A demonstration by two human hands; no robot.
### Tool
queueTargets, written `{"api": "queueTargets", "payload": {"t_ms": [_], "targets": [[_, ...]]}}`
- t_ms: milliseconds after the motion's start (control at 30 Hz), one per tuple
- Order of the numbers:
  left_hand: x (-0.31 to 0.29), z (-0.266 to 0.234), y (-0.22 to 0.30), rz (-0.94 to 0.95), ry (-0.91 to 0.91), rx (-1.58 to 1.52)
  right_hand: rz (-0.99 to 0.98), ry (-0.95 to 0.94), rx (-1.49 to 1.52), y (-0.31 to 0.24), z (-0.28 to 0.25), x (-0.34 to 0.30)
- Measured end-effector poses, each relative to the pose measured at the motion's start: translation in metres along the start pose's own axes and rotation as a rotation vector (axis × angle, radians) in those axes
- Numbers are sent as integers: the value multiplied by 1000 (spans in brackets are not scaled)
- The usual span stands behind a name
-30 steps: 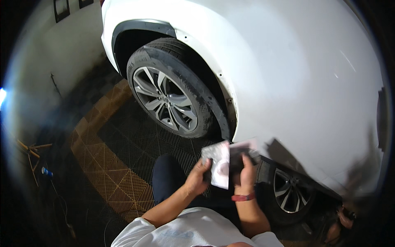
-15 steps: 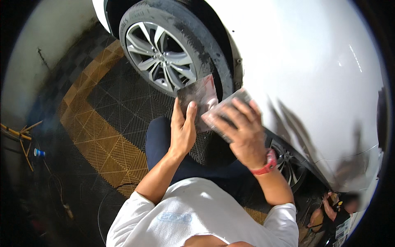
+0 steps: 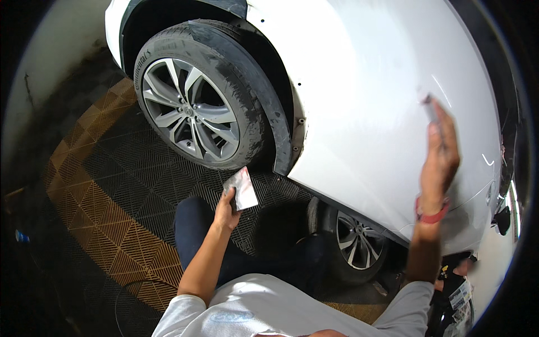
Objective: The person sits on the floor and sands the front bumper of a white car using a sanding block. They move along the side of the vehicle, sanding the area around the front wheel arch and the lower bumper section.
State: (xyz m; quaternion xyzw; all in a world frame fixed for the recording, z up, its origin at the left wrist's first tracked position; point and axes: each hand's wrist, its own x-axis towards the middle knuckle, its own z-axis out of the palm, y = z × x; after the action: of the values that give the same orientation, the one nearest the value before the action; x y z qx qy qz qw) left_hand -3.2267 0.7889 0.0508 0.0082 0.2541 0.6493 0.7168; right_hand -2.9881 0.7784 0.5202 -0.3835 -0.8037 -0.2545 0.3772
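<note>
In my left hand (image 3: 225, 212) I pinch a flat rectangular piece (image 3: 243, 190), white and pinkish with a dark patch, below the front wheel. My right hand (image 3: 441, 160), wearing a red watch, is raised at the white car's side panel (image 3: 359, 106). Its fingers lie along a thin greyish flat pad (image 3: 432, 112), seen nearly edge-on and smeared by motion. Whether the pad touches the paint, I cannot tell.
The front wheel (image 3: 189, 111) stands at left under a dark arch trim (image 3: 255, 87), partly loose from the body. A rear wheel (image 3: 356, 241) sits lower right. Black and tan grid tiles (image 3: 106, 236) cover the floor. A person (image 3: 463, 268) is partly visible at lower right.
My hands, close together before, have moved apart. The right one has swung up and right to the car panel with its pad; the left stays low with its piece. The view has shifted right.
</note>
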Motion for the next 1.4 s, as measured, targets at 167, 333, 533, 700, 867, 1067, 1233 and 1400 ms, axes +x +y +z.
{"api": "queueTargets", "payload": {"t_ms": [167, 333, 533, 700, 867, 1067, 1233, 1400], "targets": [[20, -46, -51, -191, 63, 117, -634, -66, -562, -14, -29, 93], [26, -45, -55, -198, 12, 126, -825, -289, -701, -26, 42, 136], [35, -59, -56, -116, 5, 47, -1010, -367, -737, -30, 109, 145], [33, -51, -54, -136, 37, 42, -973, -432, -769, -29, 106, 149], [37, -63, -53, -114, 53, 15, -990, -499, -791, -35, 89, 149], [39, -64, -54, -112, 58, 49, -1061, -473, -700, -59, 113, 169], [34, -59, -47, -77, 79, 43, -1060, -549, -730, -44, 102, 172], [42, -66, -51, -50, 59, 37, -1095, -633, -723, -74, 90, 183]]}}
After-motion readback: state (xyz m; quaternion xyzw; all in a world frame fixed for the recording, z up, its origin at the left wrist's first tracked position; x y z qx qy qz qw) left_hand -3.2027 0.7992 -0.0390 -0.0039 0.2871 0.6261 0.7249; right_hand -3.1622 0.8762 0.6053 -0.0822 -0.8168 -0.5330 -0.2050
